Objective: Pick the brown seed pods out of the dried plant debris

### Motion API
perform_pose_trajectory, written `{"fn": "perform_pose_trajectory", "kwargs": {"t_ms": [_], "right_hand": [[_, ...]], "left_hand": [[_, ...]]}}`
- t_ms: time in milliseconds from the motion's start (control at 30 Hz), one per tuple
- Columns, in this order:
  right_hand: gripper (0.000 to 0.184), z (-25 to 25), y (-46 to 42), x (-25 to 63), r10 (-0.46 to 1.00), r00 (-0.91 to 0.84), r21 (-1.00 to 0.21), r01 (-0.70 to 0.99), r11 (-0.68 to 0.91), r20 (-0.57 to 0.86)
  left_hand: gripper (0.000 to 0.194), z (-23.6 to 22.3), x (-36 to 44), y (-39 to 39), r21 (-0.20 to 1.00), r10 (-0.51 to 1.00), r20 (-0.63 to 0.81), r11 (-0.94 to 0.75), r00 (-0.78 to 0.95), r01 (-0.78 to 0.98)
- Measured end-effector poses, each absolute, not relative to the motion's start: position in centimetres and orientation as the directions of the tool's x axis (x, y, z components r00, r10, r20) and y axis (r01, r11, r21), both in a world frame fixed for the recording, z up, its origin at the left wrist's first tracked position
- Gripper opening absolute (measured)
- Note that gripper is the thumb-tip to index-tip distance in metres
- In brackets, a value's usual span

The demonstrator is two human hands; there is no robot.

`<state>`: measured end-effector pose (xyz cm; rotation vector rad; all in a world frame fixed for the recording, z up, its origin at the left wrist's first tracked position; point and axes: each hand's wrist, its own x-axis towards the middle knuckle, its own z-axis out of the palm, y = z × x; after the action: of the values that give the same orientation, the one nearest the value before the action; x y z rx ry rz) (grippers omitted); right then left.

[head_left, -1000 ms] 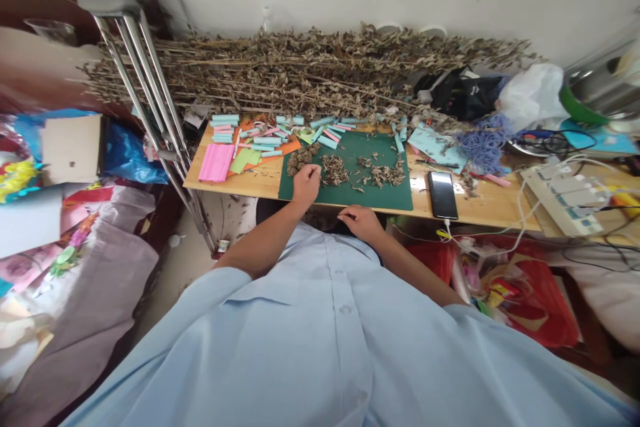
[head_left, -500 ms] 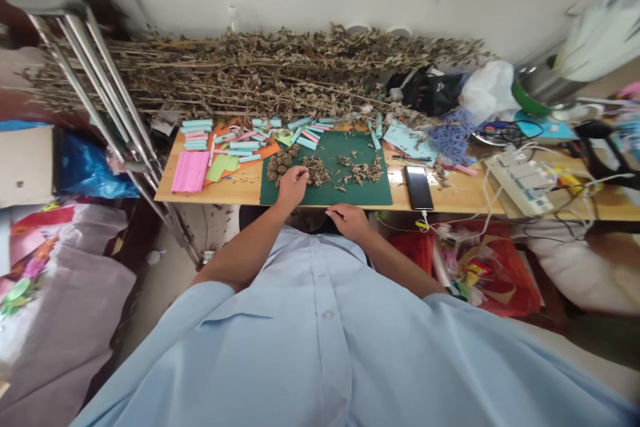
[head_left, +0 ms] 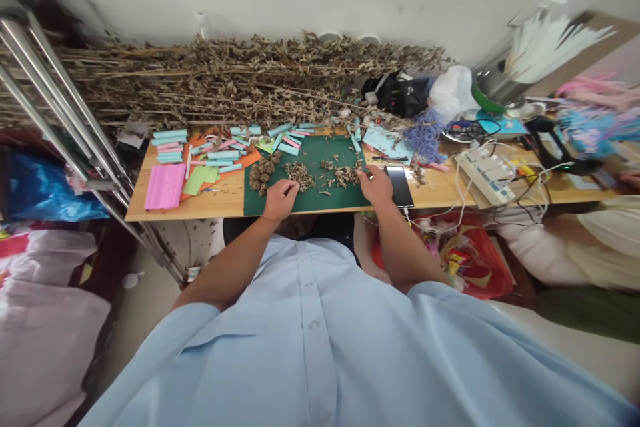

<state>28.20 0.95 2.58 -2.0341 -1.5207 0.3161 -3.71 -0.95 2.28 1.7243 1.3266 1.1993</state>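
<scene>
**Q:** Left hand (head_left: 280, 200) and right hand (head_left: 375, 185), any grip going on?

**A:** Left hand palm-down over a green cutting mat (head_left: 325, 153), fingers loosely curled, right beside a heap of crumbled dry leaves (head_left: 300, 177). No telling whether anything sits under those fingers. Right hand at the mat's right edge, fingers bent down by a second leaf heap (head_left: 345, 177), equally hard to call from this angle, held bits or not

**Q:** And the dry stuff, how would that handle?

**A:** Feather-light and brittle by the look of it, so probably no good for a hard squeeze. Best scooped from underneath or pinched in small bits. The round clumps (head_left: 263, 173) just left of the first heap maybe a bit firmer, so fine for a fingertip grip around the middle, one at a time

**Q:** Counts?

**A:** Two main leaf heaps on the mat, plus scattered flakes. Around a dozen clumps, too packed for an exact figure. Teal paper tubes (head_left: 170, 157), a couple dozen at least, on and around an orange sheet (head_left: 245, 161). One pink paper stack (head_left: 165, 187). One phone (head_left: 400, 187) just right of the right hand, on the wooden counter (head_left: 225, 203). One long bundle of dried stalks (head_left: 200, 80) along the wall
</scene>
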Motion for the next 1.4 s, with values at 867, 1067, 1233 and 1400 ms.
{"fn": "perform_pose_trajectory", "kwargs": {"t_ms": [867,1067,1233,1400], "right_hand": [[0.034,2.9,0.3,19.9,0.981,0.192,-0.968,0.242,-0.074,-0.027],[0.033,2.3,-0.7,16.0,0.999,0.036,-0.968,0.246,-0.045,-0.037],[0.031,2.1,-1.0,14.9,0.999,-0.019,-0.97,0.24,-0.039,-0.045],[0.029,1.9,-0.6,15.1,0.998,0.019,-0.972,0.228,-0.061,-0.058]], "left_hand": [[0.033,0.9,-2.5,-1.1,0.919,0.957,0.241,-0.278,0.16,0.279],[0.042,0.1,-1.8,-0.9,0.966,0.973,0.176,-0.2,0.149,0.165],[0.024,0.6,-2.2,-1.0,0.968,0.972,0.161,-0.19,0.174,0.162],[0.017,1.1,-2.2,-0.9,0.969,0.976,0.162,-0.186,0.148,0.165]]}}
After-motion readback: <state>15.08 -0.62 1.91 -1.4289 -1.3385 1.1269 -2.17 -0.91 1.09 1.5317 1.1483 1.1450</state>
